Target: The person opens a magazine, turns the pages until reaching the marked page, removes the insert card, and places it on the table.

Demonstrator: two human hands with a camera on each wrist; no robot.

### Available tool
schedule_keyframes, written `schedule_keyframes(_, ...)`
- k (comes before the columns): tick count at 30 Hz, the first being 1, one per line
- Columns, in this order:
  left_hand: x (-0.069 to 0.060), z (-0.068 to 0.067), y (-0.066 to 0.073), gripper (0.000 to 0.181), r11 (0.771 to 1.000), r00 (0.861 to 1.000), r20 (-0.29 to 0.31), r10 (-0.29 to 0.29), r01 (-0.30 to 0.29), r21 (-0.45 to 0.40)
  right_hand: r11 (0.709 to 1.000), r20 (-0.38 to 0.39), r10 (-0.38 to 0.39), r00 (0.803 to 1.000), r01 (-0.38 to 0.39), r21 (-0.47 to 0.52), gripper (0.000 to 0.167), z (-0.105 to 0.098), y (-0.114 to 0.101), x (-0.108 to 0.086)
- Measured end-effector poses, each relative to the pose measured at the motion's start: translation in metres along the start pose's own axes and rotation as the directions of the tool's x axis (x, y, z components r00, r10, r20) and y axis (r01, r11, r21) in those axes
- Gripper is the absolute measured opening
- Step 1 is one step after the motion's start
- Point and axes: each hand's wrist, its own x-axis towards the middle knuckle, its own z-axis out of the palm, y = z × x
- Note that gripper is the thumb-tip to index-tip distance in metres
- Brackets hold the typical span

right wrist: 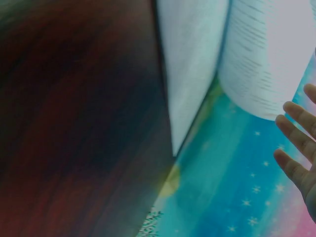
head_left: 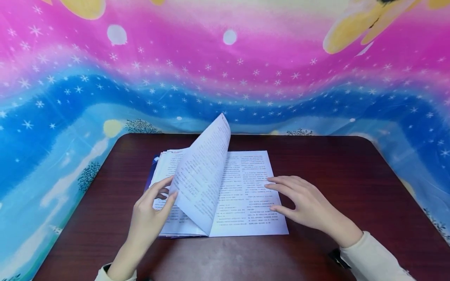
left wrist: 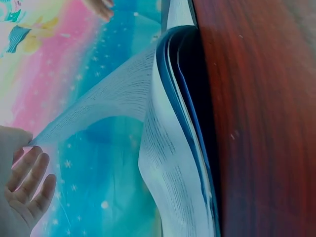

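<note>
An open magazine [head_left: 246, 195] with printed text pages lies on the table. One page [head_left: 204, 171] stands raised and bent near the spine, its top corner pointing up. My left hand [head_left: 151, 210] pinches that page's outer edge between thumb and forefinger; the left wrist view shows the pinch, with the other fingers [left wrist: 37, 182] loose. My right hand [head_left: 302, 199] hovers by the right page's outer edge, fingers spread and holding nothing. In the right wrist view its fingers [right wrist: 296, 133] are apart. Whether the fingertips touch the paper cannot be told.
The dark wooden table [head_left: 334, 164] carries the magazine near its middle. Behind it hangs a colourful cloth [head_left: 197, 86] with snowflakes, meeting the table's back and side edges. A black object [head_left: 339, 258] sits at the right sleeve.
</note>
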Motion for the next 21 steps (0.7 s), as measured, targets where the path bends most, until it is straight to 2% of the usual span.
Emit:
schedule_keyframes(6,-0.012,-0.006,-0.008,0.061,0.994,0.995,0.019,-0.096,0.095,0.045,1.0,0.08,0.013,0.997,-0.013,0.005,0.054,0.01,0.005,-0.013)
schedule_keyframes(15,-0.027,-0.017,-0.021,0.071,0.982,0.985,0.075,-0.153,0.143,0.124,0.999,0.149,0.0,0.989,-0.006,0.042,0.053,0.019,0.01,-0.03)
schedule_keyframes(19,-0.032,-0.022,-0.026,0.072,0.969,0.971,0.131,-0.198,0.174,0.176,0.999,0.182,0.024,0.983,-0.032,0.039,0.054,0.022,0.013,-0.036)
schedule_keyframes(21,-0.033,-0.023,-0.028,0.074,0.958,0.958,0.167,-0.234,0.198,0.206,0.998,0.211,0.049,0.976,-0.057,0.036,0.055,0.023,0.014,-0.038)
